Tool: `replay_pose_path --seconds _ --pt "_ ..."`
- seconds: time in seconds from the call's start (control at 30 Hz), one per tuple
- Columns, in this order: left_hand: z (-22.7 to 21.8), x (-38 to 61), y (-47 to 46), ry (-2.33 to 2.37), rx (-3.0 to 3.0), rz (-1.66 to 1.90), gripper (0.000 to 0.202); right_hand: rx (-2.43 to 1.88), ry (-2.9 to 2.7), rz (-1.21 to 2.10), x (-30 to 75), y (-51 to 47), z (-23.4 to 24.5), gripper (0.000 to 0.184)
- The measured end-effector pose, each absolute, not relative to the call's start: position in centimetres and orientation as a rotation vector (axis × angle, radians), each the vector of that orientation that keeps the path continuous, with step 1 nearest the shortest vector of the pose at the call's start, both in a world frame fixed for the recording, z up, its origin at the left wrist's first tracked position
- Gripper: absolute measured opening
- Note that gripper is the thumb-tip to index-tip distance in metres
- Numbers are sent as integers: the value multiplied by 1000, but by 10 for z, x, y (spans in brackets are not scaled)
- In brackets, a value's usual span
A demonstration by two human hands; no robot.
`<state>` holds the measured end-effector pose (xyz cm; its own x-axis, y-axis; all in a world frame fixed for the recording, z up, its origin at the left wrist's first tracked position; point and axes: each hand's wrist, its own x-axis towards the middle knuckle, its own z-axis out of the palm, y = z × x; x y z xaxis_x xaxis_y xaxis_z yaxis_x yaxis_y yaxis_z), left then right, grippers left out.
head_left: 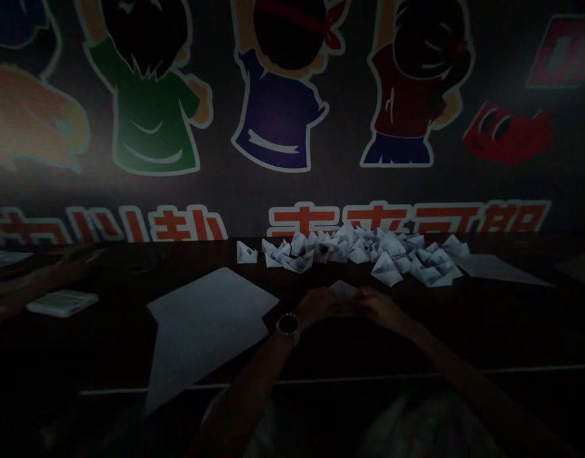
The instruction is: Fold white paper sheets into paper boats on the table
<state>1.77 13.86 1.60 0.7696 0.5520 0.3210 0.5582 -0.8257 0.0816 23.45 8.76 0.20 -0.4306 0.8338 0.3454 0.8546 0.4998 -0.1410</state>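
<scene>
Because the light is low, we read the grip from outlines only. We find the folded paper (344, 291) between the two hands, on the near part of the table (512, 318), with its peak pointing away from us. We cannot fix its long axis, since the hands cover its ends. The left hand (318, 307), with a watch (287, 325) on its wrist, and the right hand (381, 310) close on the paper from either side, about equally near it. The fingers (364, 299) of both hands curl inward and appear to pinch it, but the exact fingertip contact is too dark to tell. Just beyond the hands lies a heap of paper boats (369, 251), with one boat (247, 253) apart at its left end. A large sheet (206, 331) lies beside the left hand, and a second sheet (497, 269) lies at the heap's right end. At far left, we take a dim forearm (30, 273) to be another person's; it lies near a white pad (62, 303).
</scene>
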Motion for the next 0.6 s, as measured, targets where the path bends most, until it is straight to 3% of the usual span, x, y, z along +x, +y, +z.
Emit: replay_pose_path --seconds 0.2,0.33,0.6 --pt "15 22 131 -716 -2899 -495 28 -1367 -2371 -147 231 86 2 25" --pt "11 30 136 -976 -2939 -617 25 -1437 -2299 -142 228 89 4 23" --pt "13 35 146 -1233 -2956 -669 37 -1652 -2159 13 236 114 -5 25"
